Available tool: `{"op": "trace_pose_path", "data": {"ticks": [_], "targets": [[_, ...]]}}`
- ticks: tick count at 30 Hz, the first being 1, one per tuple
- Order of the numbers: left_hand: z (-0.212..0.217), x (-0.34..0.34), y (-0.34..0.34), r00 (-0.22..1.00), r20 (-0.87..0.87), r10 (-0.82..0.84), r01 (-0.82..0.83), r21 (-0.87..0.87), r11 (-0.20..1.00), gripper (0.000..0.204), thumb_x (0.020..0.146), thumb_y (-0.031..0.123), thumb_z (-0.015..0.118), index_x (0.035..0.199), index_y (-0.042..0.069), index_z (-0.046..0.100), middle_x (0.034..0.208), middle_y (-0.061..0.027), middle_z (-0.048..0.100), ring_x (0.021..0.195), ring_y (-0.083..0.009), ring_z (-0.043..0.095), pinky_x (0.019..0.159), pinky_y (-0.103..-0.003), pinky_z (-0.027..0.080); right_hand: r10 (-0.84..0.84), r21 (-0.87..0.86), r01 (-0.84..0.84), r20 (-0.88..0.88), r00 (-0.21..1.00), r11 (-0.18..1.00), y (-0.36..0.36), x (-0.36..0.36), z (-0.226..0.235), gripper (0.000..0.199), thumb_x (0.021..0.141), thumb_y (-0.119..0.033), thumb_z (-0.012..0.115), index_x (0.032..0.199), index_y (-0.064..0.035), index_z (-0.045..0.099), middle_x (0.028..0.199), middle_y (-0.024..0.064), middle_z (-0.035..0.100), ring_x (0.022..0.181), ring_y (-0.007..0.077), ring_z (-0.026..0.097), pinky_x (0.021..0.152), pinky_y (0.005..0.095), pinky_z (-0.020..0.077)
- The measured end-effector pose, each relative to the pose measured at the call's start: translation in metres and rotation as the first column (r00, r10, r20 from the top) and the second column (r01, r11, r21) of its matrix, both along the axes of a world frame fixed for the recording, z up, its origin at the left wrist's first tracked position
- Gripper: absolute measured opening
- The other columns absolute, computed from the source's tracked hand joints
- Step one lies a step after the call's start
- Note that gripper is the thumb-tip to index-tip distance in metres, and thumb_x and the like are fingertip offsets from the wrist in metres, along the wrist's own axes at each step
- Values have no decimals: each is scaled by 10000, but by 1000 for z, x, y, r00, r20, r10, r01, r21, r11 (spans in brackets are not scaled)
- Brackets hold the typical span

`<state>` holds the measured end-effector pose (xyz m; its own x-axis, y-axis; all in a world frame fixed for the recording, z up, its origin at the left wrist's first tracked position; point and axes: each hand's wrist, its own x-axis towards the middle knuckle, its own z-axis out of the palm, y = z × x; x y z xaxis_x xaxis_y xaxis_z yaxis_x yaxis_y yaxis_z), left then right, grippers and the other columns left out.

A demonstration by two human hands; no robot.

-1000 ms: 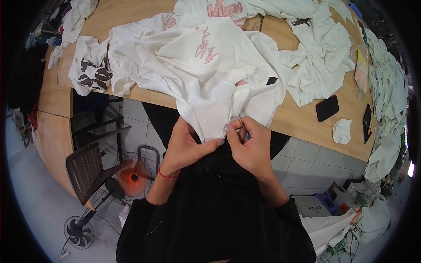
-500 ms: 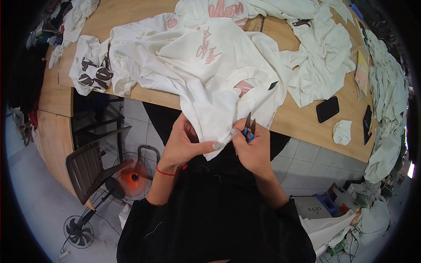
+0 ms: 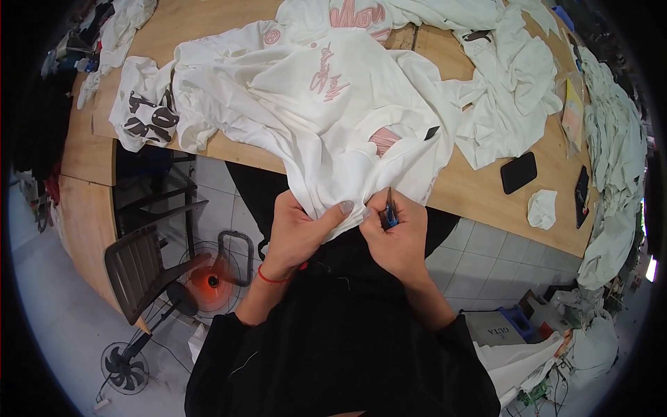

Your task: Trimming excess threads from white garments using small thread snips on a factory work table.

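Note:
A white garment (image 3: 278, 90) with pink lettering lies spread over the near table edge, its lower part drawn toward me. My left hand (image 3: 299, 233) pinches a bunched edge of it, thumb on top. Close beside it, my right hand (image 3: 397, 240) is closed round small thread snips (image 3: 392, 217) with a blue handle, their dark blades pointing away from me. The right thumb and finger also press on the garment's edge. A small black tag (image 3: 432, 133) shows on the cloth, near a pink patch (image 3: 383, 141). The fingertips under the cloth are hidden.
On the wooden table (image 3: 472, 201) lie a black phone (image 3: 519, 173), a white scrap (image 3: 542, 210) and another white garment (image 3: 507, 104). More white cloth (image 3: 615, 139) hangs at the right. A chair (image 3: 135, 271) and a fan (image 3: 212, 280) stand on the left.
The hanging corner of the garment has been gathered up between my hands. The snips have turned in my right hand, and their blades now look closer together. My left hand has shifted slightly right.

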<state>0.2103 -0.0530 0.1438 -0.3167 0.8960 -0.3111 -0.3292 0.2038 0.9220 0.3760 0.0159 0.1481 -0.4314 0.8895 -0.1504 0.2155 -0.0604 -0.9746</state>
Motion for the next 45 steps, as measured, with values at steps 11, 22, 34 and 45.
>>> {"op": "trace_pose_path", "data": {"ticks": [11, 22, 34, 45], "targets": [[1, -3, 0, 979, -197, -50, 51, 4, 999, 268, 926, 23, 793, 1178, -61, 759, 1050, -67, 804, 932, -77, 705, 821, -261, 567, 19, -30, -18, 33, 999, 999, 9, -2, 11, 199, 896, -49, 773, 800, 12, 610, 631, 1, 543, 579, 37, 438, 524, 253, 351], [-1, 9, 4, 991, 47, 127, -126, -24, 992, 256, 908, 2, 813, 1147, -73, 760, 1069, -83, 795, 936, -119, 722, 842, -275, 578, -59, -72, 56, -28, 998, 996, 1, -4, 5, 141, 931, 24, 696, 832, -23, 607, 690, -60, 527, 639, 14, 424, 567, 229, 342], [0, 3, 4, 989, 111, 100, -96, -36, 995, 285, 916, 8, 823, 1178, -71, 745, 1080, -82, 790, 946, -115, 724, 839, -268, 579, -23, 30, 24, -27, 999, 999, 2, 1, -2, 161, 941, 22, 707, 842, -21, 588, 690, -63, 513, 631, 16, 413, 568, 223, 340], [6, -1, 3, 993, -112, -23, 21, -26, 999, 298, 877, -1, 793, 1161, -75, 741, 1073, -57, 796, 954, -75, 703, 821, -254, 566, -3, 366, -8, 29, 1000, 931, 9, -1, 12, 156, 863, 71, 781, 986, 11, 706, 848, 49, 653, 565, 90, 481, 531, 255, 399]]}}
